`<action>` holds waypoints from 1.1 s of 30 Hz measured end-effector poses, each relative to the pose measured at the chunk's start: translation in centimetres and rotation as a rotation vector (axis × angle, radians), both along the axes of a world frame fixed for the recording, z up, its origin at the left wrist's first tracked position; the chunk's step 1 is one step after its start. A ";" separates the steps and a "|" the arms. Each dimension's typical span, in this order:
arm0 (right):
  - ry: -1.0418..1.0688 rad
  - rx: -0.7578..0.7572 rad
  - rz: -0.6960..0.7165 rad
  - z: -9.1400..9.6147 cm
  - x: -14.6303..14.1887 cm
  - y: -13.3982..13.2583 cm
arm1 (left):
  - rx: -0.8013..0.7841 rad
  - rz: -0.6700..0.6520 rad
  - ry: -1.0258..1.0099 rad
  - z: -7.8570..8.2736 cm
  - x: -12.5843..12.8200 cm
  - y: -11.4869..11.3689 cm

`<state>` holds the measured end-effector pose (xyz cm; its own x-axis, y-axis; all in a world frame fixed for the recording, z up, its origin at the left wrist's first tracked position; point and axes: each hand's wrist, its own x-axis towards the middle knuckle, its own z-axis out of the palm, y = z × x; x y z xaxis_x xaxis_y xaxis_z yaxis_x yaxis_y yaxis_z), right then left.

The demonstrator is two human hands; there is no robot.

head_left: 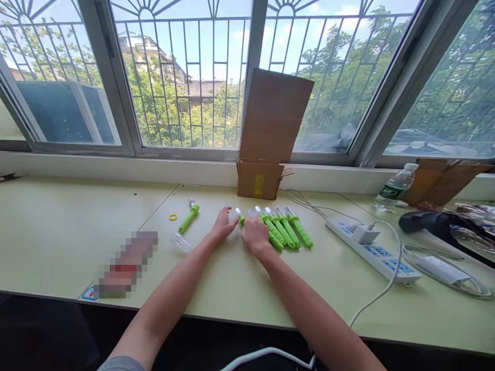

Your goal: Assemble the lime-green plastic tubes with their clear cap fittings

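Observation:
My right hand is curled over the left end of a row of green sticks with clear tips. Its fingers are closed on a green stick whose clear tip points away from me; the palm hides the rest. Just left of it, my left hand hovers or rests near the table, thumb and forefinger apart, with nothing visible in it. Farther left lie a separate green stick with a narrow pale tip, a clear plastic cap and a small yellow ring.
An open cardboard box stands against the windowsill. On the right are a white power strip with a plugged charger, coiled cables, a power adapter, a plastic bottle and a dark strap. A blurred-out item lies near the front left edge.

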<state>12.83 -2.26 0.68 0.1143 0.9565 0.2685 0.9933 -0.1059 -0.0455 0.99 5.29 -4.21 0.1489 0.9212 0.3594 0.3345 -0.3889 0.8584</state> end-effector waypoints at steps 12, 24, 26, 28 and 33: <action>-0.075 0.162 0.049 0.0 0.6 -0.1 | 0.093 0.010 0.230 -0.5 0.1 0.3; -0.046 0.140 0.069 -0.4 0.6 0.3 | 0.135 0.017 0.357 -0.2 0.1 -0.1; -0.047 0.161 0.076 -0.6 0.5 0.3 | 0.147 0.032 0.409 0.0 0.1 -0.3; -0.051 0.181 0.093 -0.7 0.4 0.3 | 0.157 0.071 0.471 0.2 0.1 -0.5; -0.070 0.223 0.192 -0.8 0.0 0.1 | 0.160 0.254 0.627 0.8 -0.3 -0.7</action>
